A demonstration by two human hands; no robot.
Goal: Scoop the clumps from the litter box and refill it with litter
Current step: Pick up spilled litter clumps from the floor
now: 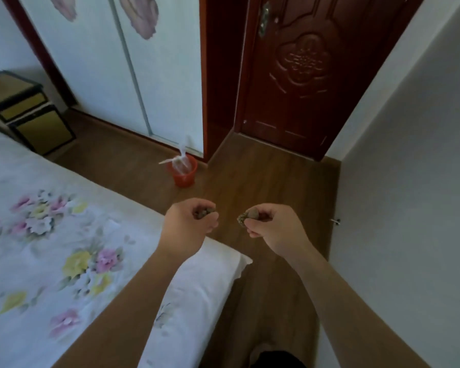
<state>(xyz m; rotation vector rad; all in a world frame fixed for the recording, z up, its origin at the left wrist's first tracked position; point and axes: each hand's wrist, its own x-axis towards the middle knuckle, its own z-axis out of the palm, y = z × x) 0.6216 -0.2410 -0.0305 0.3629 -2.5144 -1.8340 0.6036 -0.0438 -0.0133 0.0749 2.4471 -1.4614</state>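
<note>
My left hand (189, 221) is held out over the corner of the bed, its fingers closed around a small brownish clump (203, 214). A short gap to its right, my right hand (270, 225) pinches another grainy brown clump (243, 218) above the wooden floor. Ahead on the floor stands a small red bin (183, 176) lined with a clear plastic bag. No litter box or scoop is in view.
A bed (64, 248) with a floral white sheet fills the left side. White sliding wardrobe doors (133, 75) and a dark red door (303, 75) stand ahead. A grey wall (409, 208) closes the right. A black-and-yellow nightstand (29, 112) sits at far left.
</note>
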